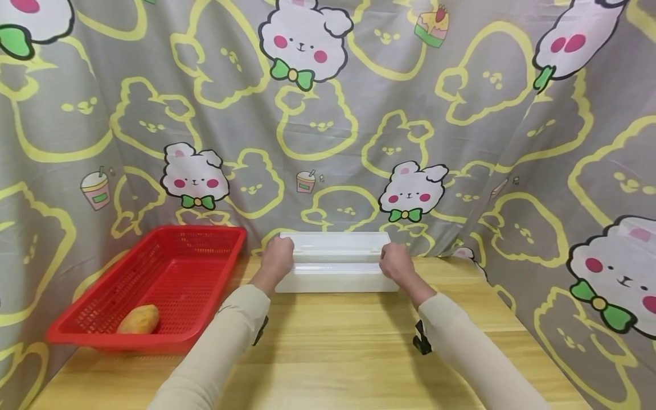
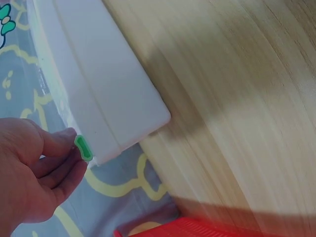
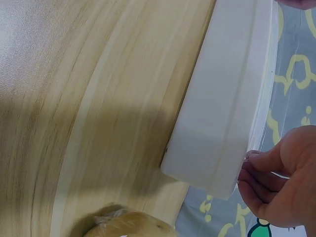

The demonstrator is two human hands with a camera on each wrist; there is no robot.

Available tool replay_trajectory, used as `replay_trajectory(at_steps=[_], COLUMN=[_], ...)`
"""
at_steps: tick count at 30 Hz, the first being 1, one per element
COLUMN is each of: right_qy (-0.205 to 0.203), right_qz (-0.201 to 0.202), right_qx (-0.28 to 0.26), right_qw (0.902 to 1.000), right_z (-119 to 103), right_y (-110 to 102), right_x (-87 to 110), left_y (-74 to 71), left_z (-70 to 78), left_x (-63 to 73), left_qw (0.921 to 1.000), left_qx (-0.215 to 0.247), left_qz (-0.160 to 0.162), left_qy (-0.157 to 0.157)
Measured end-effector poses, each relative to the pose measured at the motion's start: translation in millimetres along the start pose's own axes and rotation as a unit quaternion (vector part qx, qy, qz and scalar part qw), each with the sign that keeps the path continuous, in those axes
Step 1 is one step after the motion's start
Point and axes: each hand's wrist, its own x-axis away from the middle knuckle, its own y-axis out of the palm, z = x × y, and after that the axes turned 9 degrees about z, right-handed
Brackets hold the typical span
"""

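Box [image 1: 336, 283], white and long, sits mid-width near the far side of the worktop [image 1: 333, 347], just in front of the patterned curtain [image 1: 328, 171]. Long axis runs left-right, crosswise to my forearms and roughly parallel to the curtain; short ends point left and right, one long wall faces me. Seam along that wall follows the same axis. Top side toward me shows full-length ledges; can't tell if the upper panel is a lid.

My left hand [image 1: 278, 259]: thumb and fingertips clamped on the box's upper left end, at a green tab [image 2: 83, 148]. My right hand [image 1: 398, 265]: thumb and fingertips pinching the upper rim at the right end. Can't tell if the base is fully down.

Left of the box: red basket [image 1: 138, 341], slanting away from me, yellow-brown potato [image 1: 139, 320] inside at the near end. Right wrist view: tan rounded lump [image 3: 133, 227] near the box's right end, cut off by the frame.
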Motion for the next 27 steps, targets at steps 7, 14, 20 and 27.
replay_trajectory(at_steps=[7, 14, 20, 27], right_qy=[0.035, 0.041, 0.034, 0.041], right_qz=[0.029, 0.043, 0.024, 0.016], right_qx=[-0.015, -0.034, -0.027, -0.021], right_qw=[0.9988, 0.9976, 0.9987, 0.9988], right_z=[-5.8, -11.4, -11.5, -11.3], right_y=[4.5, 8.6, 9.5, 11.0], right_x=[-3.8, -3.0, -1.6, -2.5], left_y=[-3.5, -5.5, -7.3, -9.3], left_z=[-2.3, -3.9, -5.1, -9.2], left_x=[-3.4, -4.0, -3.2, -3.3], left_qw=[0.9998, 0.999, 0.9987, 0.9984], left_qx=[0.012, 0.036, 0.048, 0.053], left_qz=[0.017, 0.026, 0.018, 0.019], left_qy=[0.004, 0.003, -0.005, 0.002])
